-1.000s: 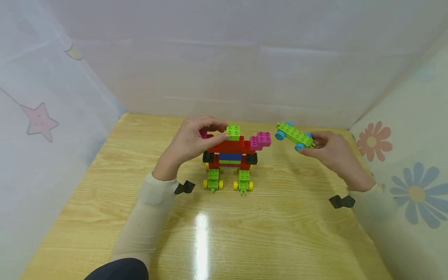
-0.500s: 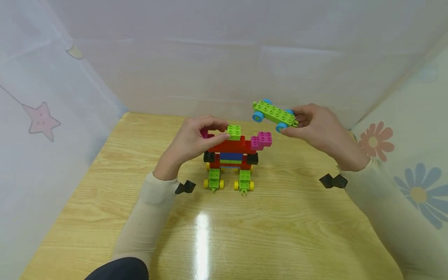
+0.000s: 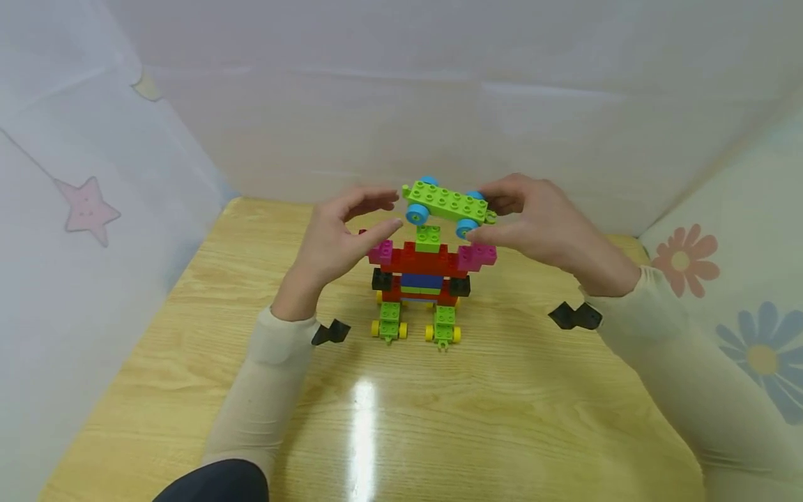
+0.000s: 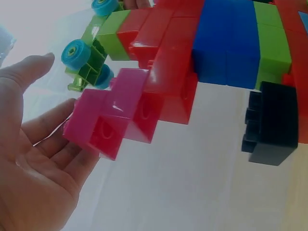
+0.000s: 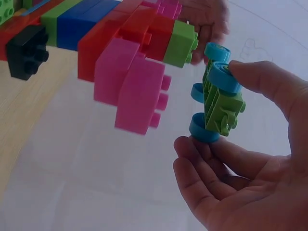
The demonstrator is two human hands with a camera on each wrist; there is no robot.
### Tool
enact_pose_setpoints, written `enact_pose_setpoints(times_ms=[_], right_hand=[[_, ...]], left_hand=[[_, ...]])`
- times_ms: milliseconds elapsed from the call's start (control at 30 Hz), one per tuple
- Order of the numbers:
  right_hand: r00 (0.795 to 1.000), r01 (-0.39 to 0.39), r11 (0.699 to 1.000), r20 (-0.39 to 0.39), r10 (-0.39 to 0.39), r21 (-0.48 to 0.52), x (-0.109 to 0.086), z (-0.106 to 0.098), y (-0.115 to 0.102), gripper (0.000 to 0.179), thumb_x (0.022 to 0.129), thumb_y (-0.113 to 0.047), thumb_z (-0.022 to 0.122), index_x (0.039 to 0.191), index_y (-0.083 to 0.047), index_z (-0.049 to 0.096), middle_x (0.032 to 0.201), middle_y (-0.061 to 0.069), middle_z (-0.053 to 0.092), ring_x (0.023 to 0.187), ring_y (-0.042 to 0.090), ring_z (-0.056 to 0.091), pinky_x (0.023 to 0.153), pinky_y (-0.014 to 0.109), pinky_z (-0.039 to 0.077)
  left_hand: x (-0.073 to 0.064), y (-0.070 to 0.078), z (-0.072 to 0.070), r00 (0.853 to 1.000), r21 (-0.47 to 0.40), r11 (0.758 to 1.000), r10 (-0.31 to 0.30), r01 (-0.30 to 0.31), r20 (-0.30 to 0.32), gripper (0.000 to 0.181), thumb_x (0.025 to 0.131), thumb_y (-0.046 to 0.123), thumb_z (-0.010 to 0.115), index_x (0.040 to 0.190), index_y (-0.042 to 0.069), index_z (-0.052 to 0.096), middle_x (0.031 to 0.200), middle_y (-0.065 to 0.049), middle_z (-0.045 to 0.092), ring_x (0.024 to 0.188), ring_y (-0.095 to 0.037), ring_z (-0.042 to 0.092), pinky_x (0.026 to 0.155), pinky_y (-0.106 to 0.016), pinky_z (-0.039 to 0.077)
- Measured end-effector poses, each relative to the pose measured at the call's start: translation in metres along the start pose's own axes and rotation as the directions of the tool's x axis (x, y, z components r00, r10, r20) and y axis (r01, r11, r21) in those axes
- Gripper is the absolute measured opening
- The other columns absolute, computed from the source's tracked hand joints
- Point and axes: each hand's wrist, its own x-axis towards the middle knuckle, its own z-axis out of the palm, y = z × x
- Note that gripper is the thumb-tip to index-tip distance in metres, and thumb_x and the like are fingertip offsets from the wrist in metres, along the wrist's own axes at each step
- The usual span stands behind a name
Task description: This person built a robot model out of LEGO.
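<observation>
My right hand (image 3: 539, 217) pinches a green toy car base (image 3: 449, 202) with blue wheels, thumb on one wheel and fingertips under the opposite one in the right wrist view. The base is tilted, just above the lime brick (image 3: 429, 240) that tops a built figure of toy building bricks. Red bricks (image 3: 417, 262) form the figure's upper part, with pink bricks (image 3: 478, 256) stepping out at both sides. My left hand (image 3: 329, 240) stands left of the top, thumb and fingers spread apart. In the left wrist view its fingers reach behind the near pink bricks (image 4: 108, 106).
The figure stands on two green wheeled bases (image 3: 444, 324) with yellow wheels, on a wood-grain table (image 3: 502, 404). Black bricks (image 3: 460, 286) jut from its sides. A pale cloth backdrop (image 3: 401, 125) encloses the table at the back and both sides.
My right hand has carried the car base up and leftward, from the figure's right to over its top. My left hand has let go of the lime brick and drawn slightly back and up.
</observation>
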Motion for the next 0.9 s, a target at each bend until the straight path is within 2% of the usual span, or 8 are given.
enact_pose_setpoints(times_ms=[133,233,367,600,900], right_hand=[[0.999,0.039,0.999,0.033,-0.039,0.001,0.002,0.006,-0.005,0.070,0.094,-0.037,0.090,0.156,-0.016,0.064,0.147,0.004,0.067,0.136,0.031,0.064,0.119,0.059,0.050],[0.996,0.073,0.997,0.058,-0.072,-0.008,0.004,0.010,-0.006,0.067,0.094,-0.033,0.089,0.154,-0.016,0.066,0.146,0.005,0.066,0.136,0.031,0.064,0.122,0.060,0.048],[0.992,0.109,0.994,0.073,-0.106,-0.027,0.005,0.014,-0.005,0.063,0.095,-0.031,0.089,0.152,-0.015,0.068,0.143,0.005,0.066,0.137,0.031,0.065,0.124,0.061,0.047],[0.989,0.114,0.993,0.092,-0.113,-0.011,0.006,0.016,-0.002,0.061,0.096,-0.029,0.088,0.152,-0.016,0.068,0.142,0.006,0.067,0.140,0.032,0.065,0.127,0.063,0.045],[0.984,0.131,0.991,0.119,-0.133,0.030,0.008,0.017,0.004,0.059,0.097,-0.026,0.086,0.152,-0.016,0.068,0.142,0.007,0.068,0.138,0.032,0.066,0.126,0.064,0.045]], left_hand=[[0.000,0.003,-0.003,1.000,-0.036,0.999,0.016,-0.015,0.025,0.049,0.100,0.009,0.084,0.147,0.009,0.072,0.145,-0.009,0.073,0.133,-0.025,0.071,0.122,-0.050,0.055],[0.000,0.003,-0.006,0.998,-0.038,0.999,0.025,-0.023,0.055,0.048,0.100,0.008,0.084,0.146,0.009,0.073,0.146,-0.008,0.074,0.136,-0.024,0.070,0.123,-0.049,0.054],[-0.001,0.003,-0.008,0.995,-0.037,0.998,0.044,-0.041,0.085,0.043,0.099,0.008,0.084,0.142,0.009,0.077,0.145,-0.007,0.075,0.136,-0.021,0.070,0.120,-0.052,0.056],[-0.002,0.002,-0.010,0.993,-0.023,0.998,0.057,-0.055,0.103,0.037,0.100,0.009,0.084,0.136,0.012,0.081,0.146,-0.005,0.075,0.136,-0.019,0.068,0.112,-0.040,0.062],[-0.004,0.001,-0.012,0.994,0.012,0.999,0.031,-0.033,0.106,0.029,0.101,0.011,0.084,0.130,0.012,0.084,0.139,-0.004,0.077,0.131,-0.018,0.069,0.112,-0.046,0.062]])
